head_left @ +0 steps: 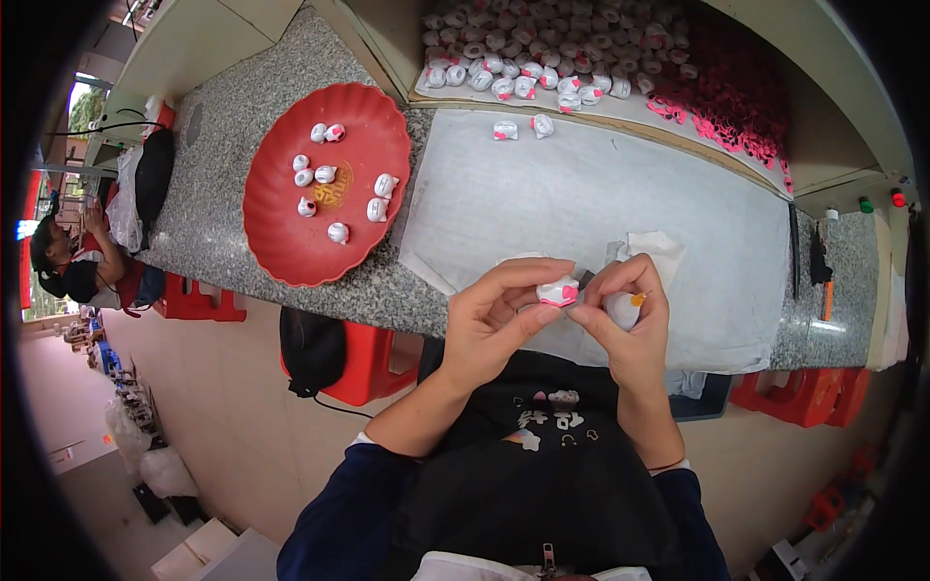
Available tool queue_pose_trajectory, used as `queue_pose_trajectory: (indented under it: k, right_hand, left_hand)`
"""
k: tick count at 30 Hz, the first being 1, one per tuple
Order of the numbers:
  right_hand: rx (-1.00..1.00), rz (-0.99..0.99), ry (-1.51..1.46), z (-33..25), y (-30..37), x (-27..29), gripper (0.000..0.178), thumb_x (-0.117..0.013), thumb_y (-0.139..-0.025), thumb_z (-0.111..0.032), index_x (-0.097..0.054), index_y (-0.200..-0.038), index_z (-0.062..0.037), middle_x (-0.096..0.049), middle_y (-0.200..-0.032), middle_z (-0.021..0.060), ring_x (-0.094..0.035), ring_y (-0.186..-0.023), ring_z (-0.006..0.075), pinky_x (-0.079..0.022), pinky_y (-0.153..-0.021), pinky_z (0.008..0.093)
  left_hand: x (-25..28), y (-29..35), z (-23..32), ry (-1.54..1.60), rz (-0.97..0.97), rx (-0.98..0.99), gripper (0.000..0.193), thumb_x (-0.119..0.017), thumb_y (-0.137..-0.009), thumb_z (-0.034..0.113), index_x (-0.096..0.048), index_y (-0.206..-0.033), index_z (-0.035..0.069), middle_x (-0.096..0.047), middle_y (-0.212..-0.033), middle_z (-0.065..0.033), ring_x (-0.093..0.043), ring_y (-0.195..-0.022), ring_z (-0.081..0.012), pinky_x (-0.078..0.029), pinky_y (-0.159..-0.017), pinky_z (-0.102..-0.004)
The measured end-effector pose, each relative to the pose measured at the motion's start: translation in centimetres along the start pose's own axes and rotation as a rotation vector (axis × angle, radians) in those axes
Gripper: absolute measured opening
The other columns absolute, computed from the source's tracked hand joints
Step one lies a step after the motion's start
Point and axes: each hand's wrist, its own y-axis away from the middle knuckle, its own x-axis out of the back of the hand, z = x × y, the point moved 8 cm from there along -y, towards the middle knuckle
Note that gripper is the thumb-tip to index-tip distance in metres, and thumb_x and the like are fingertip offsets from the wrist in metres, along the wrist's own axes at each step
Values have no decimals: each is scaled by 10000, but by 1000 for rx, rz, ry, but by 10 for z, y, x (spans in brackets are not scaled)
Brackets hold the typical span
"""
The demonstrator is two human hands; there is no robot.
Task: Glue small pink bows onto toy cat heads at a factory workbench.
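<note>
Both arms come up from the bottom, with dark blue sleeves and bare wrists. The elbows are bent and point out to the sides, and the hands lean in toward each other in front of the black apron (542, 465).

The left hand (492, 312) pinches a little white piece (557, 291) with pink on it. The thumb is below and the first finger is on top. The piece is in the air, over the near edge of the white sheet (591, 203) on the desk (218, 121).

The right hand (625, 324) is curled up, with its back bent round. It grips a round white thing (620, 310) with an orange tip, tucked inside the fingers. Its thumb tip is right next to the pink part of the little piece; I cannot tell if they touch.

Off to the left, a red plate (281, 228) holds more white pieces. Past the sheet there is a big pile of white pieces (542, 44).
</note>
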Motion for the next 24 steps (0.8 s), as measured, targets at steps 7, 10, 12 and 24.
queue_pose_trajectory:
  k: [7,10,12,24]
  right_hand:
    - [-12,-106,16,-8,-1,-15,342,-646,-627,36,-527,-947,8,-536,-755,27,-464,-637,49,-371,-560,171]
    - [16,-162,-17,3,0,-8,312,-639,-633,43,-547,-929,10,-549,-750,29,-480,-643,54,-379,-558,167]
    - [-10,-173,-74,5,1,-6,294,-639,-635,39,-554,-916,12,-553,-751,30,-482,-642,51,-377,-558,165]
    - [-127,-95,-62,11,4,-3,261,-588,-659,25,-535,-915,20,-551,-733,52,-468,-577,58,-354,-487,166]
  left_hand:
    - [-1,3,-10,137,-74,66,272,-504,-732,-70,-486,-1003,-48,-482,-1059,-164,-471,-980,-198,-385,-832,-292]
    - [-5,3,-6,160,-132,44,275,-513,-725,-74,-501,-999,-45,-499,-1039,-161,-479,-972,-197,-392,-828,-293]
    - [-5,2,-8,154,-115,76,220,-552,-709,-38,-537,-929,-41,-538,-976,-172,-537,-872,-192,-423,-772,-283]
    - [-2,2,-8,13,-87,134,278,-540,-694,-86,-513,-970,-69,-545,-963,-159,-530,-888,-172,-420,-770,-265]
